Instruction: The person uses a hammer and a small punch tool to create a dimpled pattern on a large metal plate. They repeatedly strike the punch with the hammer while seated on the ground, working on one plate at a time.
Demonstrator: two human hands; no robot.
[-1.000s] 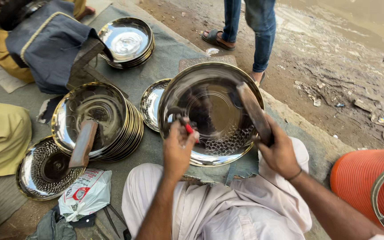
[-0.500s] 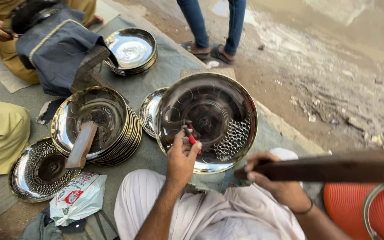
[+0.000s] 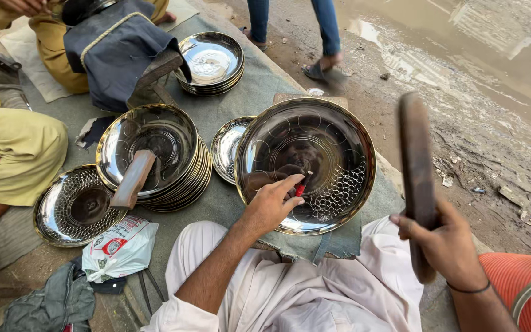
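Observation:
A large shiny steel platter point(image 3: 314, 147) with a punched pattern on its lower right rests tilted in front of me. My left hand point(image 3: 271, 203) holds a small red-handled punch point(image 3: 301, 185) against the platter's inner face. My right hand point(image 3: 447, 243) grips a long dark wooden bat point(image 3: 416, 172), raised upright to the right of the platter and well clear of it. My knees in white cloth point(image 3: 290, 289) lie under both hands.
A stack of steel platters point(image 3: 155, 154) with a wooden block point(image 3: 131, 179) on top sits to the left. A patterned platter point(image 3: 75, 206), a plastic bag point(image 3: 118, 246), another stack point(image 3: 211, 61), seated people in yellow point(image 3: 13, 147) and a passer-by's legs point(image 3: 324, 37) surround the mat.
My right hand has swung the wooden bat away from the platter, out to the right and up to vertical. My left hand keeps the punch on the platter.

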